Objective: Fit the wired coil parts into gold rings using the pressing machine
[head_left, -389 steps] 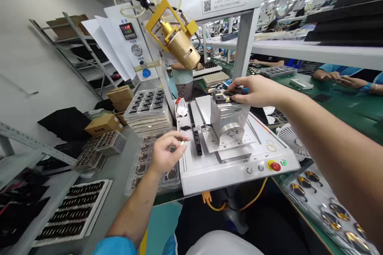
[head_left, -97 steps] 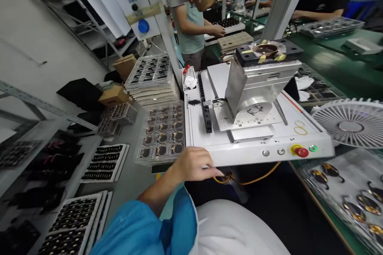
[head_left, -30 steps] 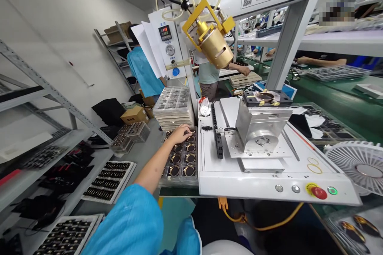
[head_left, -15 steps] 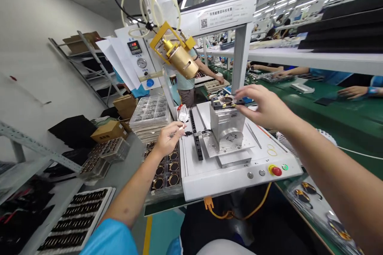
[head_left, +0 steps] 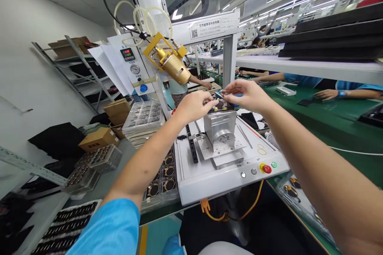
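Both my hands meet over the black top plate (head_left: 223,106) of a metal fixture block (head_left: 222,129) on a white benchtop machine (head_left: 209,173). My left hand (head_left: 194,106) is curled in a pinch at the plate's left edge. What it pinches is hidden. My right hand (head_left: 247,95) reaches in from the right, thumb and forefinger pressed together just above the plate. A gold dispensing head (head_left: 172,65) hangs above and to the left of the fixture.
A tray of round gold-rimmed parts (head_left: 163,172) lies left of the machine, with stacked trays (head_left: 143,116) behind it. A red stop button (head_left: 266,169) sits on the machine's front. More gold parts (head_left: 295,185) lie at the lower right. Other people work at the green benches (head_left: 329,105) beyond.
My left hand has risen from beside the parts tray to the fixture's top plate. My right hand stays at the plate, now pinched. The view has shifted slightly.
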Tool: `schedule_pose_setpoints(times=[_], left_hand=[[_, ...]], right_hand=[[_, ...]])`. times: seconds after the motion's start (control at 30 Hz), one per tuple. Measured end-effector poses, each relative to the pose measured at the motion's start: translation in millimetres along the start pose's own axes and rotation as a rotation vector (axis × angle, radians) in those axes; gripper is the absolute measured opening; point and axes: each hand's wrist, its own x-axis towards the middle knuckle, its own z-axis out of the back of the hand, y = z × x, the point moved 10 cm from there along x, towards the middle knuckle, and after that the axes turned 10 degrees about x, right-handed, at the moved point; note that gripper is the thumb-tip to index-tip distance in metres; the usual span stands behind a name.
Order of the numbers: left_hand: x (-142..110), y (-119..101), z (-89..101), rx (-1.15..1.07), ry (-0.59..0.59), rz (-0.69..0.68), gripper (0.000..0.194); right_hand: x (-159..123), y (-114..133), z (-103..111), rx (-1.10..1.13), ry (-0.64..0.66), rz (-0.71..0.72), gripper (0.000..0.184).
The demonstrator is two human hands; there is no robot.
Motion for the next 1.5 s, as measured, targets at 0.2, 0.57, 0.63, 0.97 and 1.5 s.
schedule_pose_setpoints(times=[0.2,0.57,0.63,0.97,1.5], left_hand=[[20.1,-8.6,-29.6,-0.079,0.163,0.002,0.04],[-10.2,-3.7,-51.5,-0.286,0.124,-0.277,0.051],[-8.0,-2.9,-52.9,-0.274,0.149,-0.29,0.058],[-146.9,-30.9,-36.6,-0.612,-0.406,-0.126,0.042],[-290.6,-155.1,-268.1,-1.91,0.343,0.774,0.05]], right_hand=[[-100.6,-23.8,46.8,0.165,-0.17,-0.197,0.041],[-336.5,-169.6,35.7,0.264,-0.252,-0.851,0.085],[-337.1,-172.2,26.9,0.135,-0.179,-0.82,0.09],[-342.0,-183.7,-9.1,-0.267,-0.059,-0.67,0.092],[-370.7,-88.3,-74.8,0.267,-0.231,-0.428,0.082]])
